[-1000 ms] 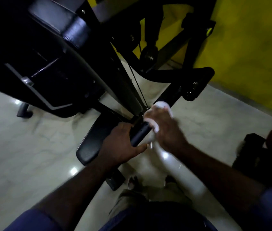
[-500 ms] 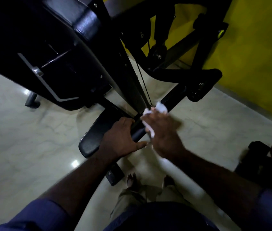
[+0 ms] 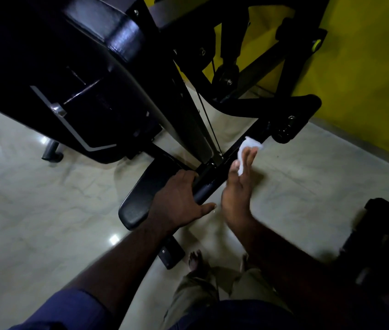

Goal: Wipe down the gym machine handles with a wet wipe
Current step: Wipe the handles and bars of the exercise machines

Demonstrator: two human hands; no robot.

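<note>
One stroke on, your right hand, fingers straightened, has slid the wipe toward 1 o'clock, cleaning fresh bar beyond your gripping left hand.

Count log, head view.
Grips 2: left grip, right grip; wipe 1; handle 1; bare feet 2.
</note>
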